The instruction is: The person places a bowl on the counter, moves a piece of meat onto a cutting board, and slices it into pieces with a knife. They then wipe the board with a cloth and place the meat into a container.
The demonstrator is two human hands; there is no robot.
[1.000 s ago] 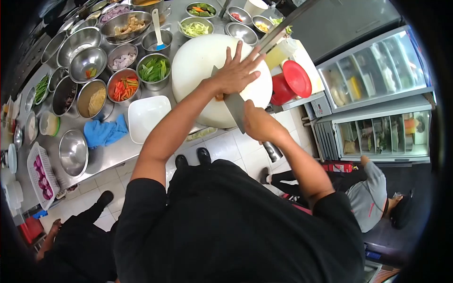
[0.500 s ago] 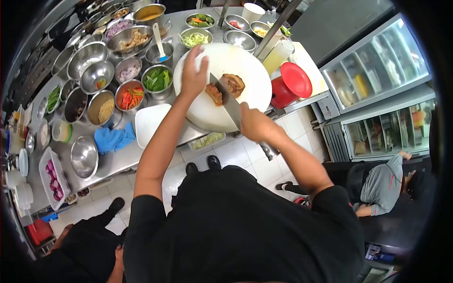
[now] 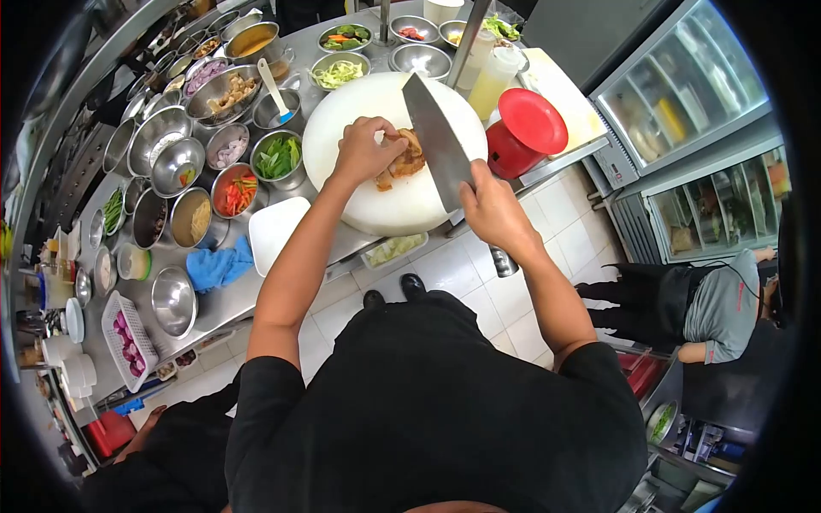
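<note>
On the round white chopping board (image 3: 359, 111) lie browned pieces of meat (image 3: 412, 159) close together. My left hand (image 3: 368, 150) reaches over them from the left, its fingers bent and closed on the meat's upper left part. A wide cleaver (image 3: 434, 137) is gripped in my right hand (image 3: 496, 205), which wraps round it near the board's right edge. The blade lies just right of the meat, its broad side showing and its far end toward the top of the board. The handle's metal end sticks out below the hand.
Many steel bowls (image 3: 175, 312) of ingredients stand at the left, beside a blue cloth (image 3: 220, 265) and a white tray (image 3: 275, 229). Right of the board are a red container (image 3: 522, 132) and a bottle (image 3: 494, 81). A co-worker (image 3: 725, 308) stands near the fridges.
My left hand has come down from its raised, open pose onto the meat. The cleaver has moved from between the pieces to their right. The co-worker has shifted, and the view has turned slightly.
</note>
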